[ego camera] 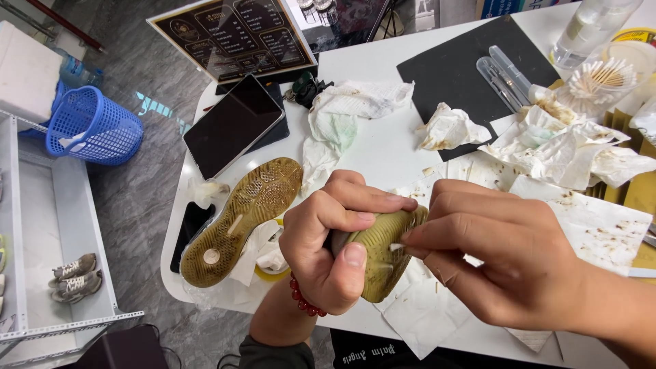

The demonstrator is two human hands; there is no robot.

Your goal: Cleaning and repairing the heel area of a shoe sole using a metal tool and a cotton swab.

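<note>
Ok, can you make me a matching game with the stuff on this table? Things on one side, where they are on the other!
Things:
1. shoe
2. second shoe
3. blue basket
4. tablet

Places:
A. on the floor beside the table
B. gripped in the left hand, with the right hand pressing a small white swab to its sole
C. lying flat near the menu board, screen dark
D. lying sole up on the table

Pairs: 1-B, 2-D, 3-A, 4-C

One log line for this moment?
left hand: grips yellowed shoe sole | right hand: presses small white swab to sole | second shoe: sole-up on table
</note>
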